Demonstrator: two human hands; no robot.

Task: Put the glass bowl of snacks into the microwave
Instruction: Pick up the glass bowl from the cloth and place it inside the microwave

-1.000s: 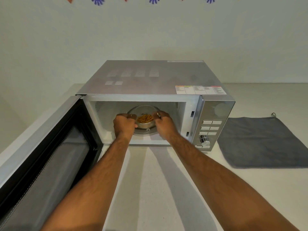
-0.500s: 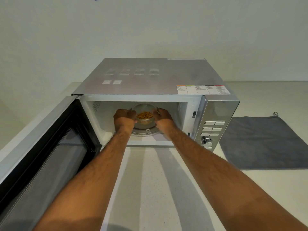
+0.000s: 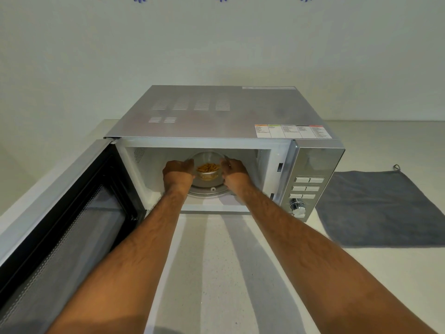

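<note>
The silver microwave (image 3: 216, 112) stands on the counter with its door (image 3: 65, 213) swung wide open to the left. Inside its white cavity, a clear glass bowl (image 3: 208, 162) holding orange-brown snacks (image 3: 208, 168) is over the round glass turntable (image 3: 209, 189). My left hand (image 3: 178, 172) grips the bowl's left side and my right hand (image 3: 234, 172) grips its right side. Both hands are inside the cavity. Whether the bowl's base touches the turntable is hidden.
A grey cloth (image 3: 382, 208) lies flat on the counter right of the microwave. The control panel with buttons and a knob (image 3: 296, 205) is on the microwave's right front. A pale wall rises behind, and the light counter (image 3: 216, 273) stretches between my forearms.
Both hands have carried the bowl deeper into the cavity, from near its front opening to over the middle of the turntable.
</note>
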